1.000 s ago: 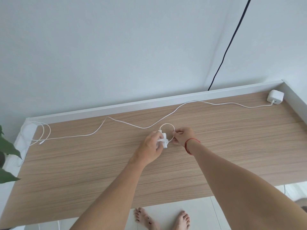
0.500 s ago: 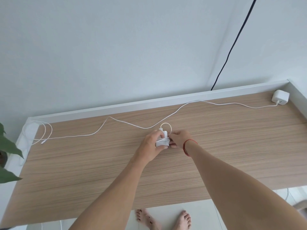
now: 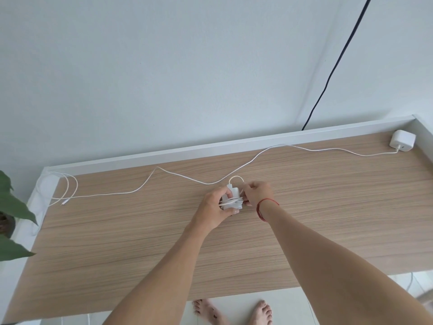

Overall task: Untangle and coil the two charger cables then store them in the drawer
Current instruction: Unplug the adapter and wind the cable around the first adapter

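At the middle of the wooden desk top (image 3: 304, 219), my left hand (image 3: 215, 207) grips a small white charger block (image 3: 230, 198) with its white cable wound around it. My right hand (image 3: 256, 192) pinches the last bit of that cable, and a small loop stands above the block. A second white cable (image 3: 145, 187) lies stretched across the back of the desk, from a white charger block (image 3: 402, 140) at the far right corner to loose loops at the far left corner. No drawer is in view.
A raised white rim (image 3: 210, 148) runs along the desk's back and right sides. A black cord (image 3: 337, 64) hangs down the wall behind. Green plant leaves (image 3: 11, 207) stick in at the left edge. Bare feet stand on the tiled floor below the desk's front edge.
The loose loop above the held block has shrunk as my right hand wound the cable onto it. The long cable and far charger have not moved.
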The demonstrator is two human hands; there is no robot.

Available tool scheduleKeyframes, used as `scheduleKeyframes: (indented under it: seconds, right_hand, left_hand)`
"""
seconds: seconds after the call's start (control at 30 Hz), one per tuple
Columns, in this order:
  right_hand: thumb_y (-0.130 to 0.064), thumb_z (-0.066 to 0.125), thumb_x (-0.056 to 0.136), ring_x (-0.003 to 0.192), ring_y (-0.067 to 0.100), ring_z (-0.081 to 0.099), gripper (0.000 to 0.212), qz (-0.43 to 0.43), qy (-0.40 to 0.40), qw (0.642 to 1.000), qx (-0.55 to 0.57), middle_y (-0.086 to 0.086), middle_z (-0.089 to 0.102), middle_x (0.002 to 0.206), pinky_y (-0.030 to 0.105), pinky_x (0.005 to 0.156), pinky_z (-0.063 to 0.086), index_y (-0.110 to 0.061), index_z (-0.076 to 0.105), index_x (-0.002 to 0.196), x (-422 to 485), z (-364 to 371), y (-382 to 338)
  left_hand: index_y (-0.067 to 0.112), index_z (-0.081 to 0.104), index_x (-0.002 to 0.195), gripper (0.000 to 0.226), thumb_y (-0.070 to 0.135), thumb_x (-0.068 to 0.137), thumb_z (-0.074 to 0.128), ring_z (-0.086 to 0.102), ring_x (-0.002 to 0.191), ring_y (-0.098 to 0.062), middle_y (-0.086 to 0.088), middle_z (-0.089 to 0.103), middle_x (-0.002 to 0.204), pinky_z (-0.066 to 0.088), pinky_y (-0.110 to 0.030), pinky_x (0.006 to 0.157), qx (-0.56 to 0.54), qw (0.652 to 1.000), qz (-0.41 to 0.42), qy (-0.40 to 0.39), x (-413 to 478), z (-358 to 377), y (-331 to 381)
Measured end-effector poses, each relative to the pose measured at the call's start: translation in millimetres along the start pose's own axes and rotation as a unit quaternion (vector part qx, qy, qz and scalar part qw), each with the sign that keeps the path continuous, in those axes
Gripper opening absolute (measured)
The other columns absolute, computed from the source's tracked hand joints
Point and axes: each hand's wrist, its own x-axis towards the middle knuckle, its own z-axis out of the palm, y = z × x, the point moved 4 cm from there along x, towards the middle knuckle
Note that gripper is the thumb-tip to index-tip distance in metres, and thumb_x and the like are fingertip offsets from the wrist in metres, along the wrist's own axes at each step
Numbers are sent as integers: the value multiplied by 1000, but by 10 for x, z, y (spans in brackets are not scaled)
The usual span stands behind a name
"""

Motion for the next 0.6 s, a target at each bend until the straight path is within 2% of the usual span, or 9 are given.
scheduleKeyframes:
  seconds: [0.03, 0.1, 0.17, 0.23, 0.27, 0.33, 0.4, 0.53, 0.6]
  right_hand:
    - [-21, 61, 89, 77, 28, 71, 19, -2, -2, 1000, -14, 12, 73, 78, 40, 78, 59, -13, 68, 72, 3, 1, 0]
    - [-13, 63, 87, 74, 29, 69, 15, 1, -4, 999, -32, 16, 72, 82, 40, 75, 60, -13, 64, 72, -24, 9, -4]
    - [-7, 64, 85, 67, 23, 67, 2, -2, -8, 1000, -28, 14, 71, 84, 31, 62, 59, -8, 66, 85, -57, 26, 1]
    - [-6, 62, 86, 61, 17, 63, 10, -13, -25, 999, -43, 11, 70, 81, 21, 50, 52, -5, 70, 93, -63, 49, -6]
    - [-6, 60, 86, 59, 16, 62, 11, -15, -39, 998, -54, 11, 69, 79, 22, 50, 52, -5, 71, 89, -59, 51, -10]
    - [-4, 57, 87, 63, 20, 60, 17, -10, -62, 995, -80, 12, 68, 78, 34, 66, 57, -10, 69, 77, -54, 29, -30]
    - [-4, 54, 87, 71, 21, 60, 22, -3, -80, 992, -97, 12, 68, 79, 39, 79, 57, -12, 68, 73, -41, 5, -43]
    - [1, 42, 89, 79, 19, 64, 33, 0, -120, 989, -91, 16, 71, 91, 24, 66, 55, -6, 73, 97, -78, 1, -58]
    - [4, 38, 87, 78, 19, 64, 38, -9, -120, 989, -88, 18, 72, 94, 26, 69, 57, -7, 74, 96, -84, -20, -53]
  left_hand:
    - [17, 57, 87, 34, 18, 69, 85, 45, 65, -3, 16, 53, 74, 35, -21, 59, -1, 1000, -3, 2, 2, 0, -7]
    - [17, 57, 87, 34, 19, 69, 86, 44, 64, -4, 16, 52, 72, 34, -21, 58, -4, 1000, -10, 5, 3, 6, -15]
    - [20, 56, 85, 34, 19, 68, 86, 45, 64, -6, 16, 51, 72, 36, -22, 58, -6, 1000, -19, 3, 2, 6, -26]
    - [23, 55, 82, 35, 21, 67, 87, 47, 65, -9, 15, 52, 71, 40, -25, 59, -8, 999, -32, -2, 8, -4, -45]
    - [24, 54, 81, 36, 21, 66, 87, 47, 64, -10, 14, 52, 70, 40, -27, 60, -9, 999, -37, -2, 14, -9, -58]
    - [26, 53, 78, 38, 23, 64, 88, 47, 62, -12, 10, 54, 68, 41, -29, 59, -7, 999, -43, -1, 26, -10, -75]
    - [28, 52, 77, 39, 24, 62, 89, 51, 63, -15, 6, 60, 72, 45, -33, 60, -3, 999, -50, -3, 34, -6, -67]
    - [27, 53, 78, 39, 26, 62, 89, 51, 63, -15, 1, 63, 76, 48, -35, 62, 7, 998, -55, 4, 45, -18, -35]
    - [26, 54, 79, 38, 26, 63, 89, 49, 62, -13, 4, 58, 73, 45, -32, 60, 7, 998, -57, 4, 47, -19, -26]
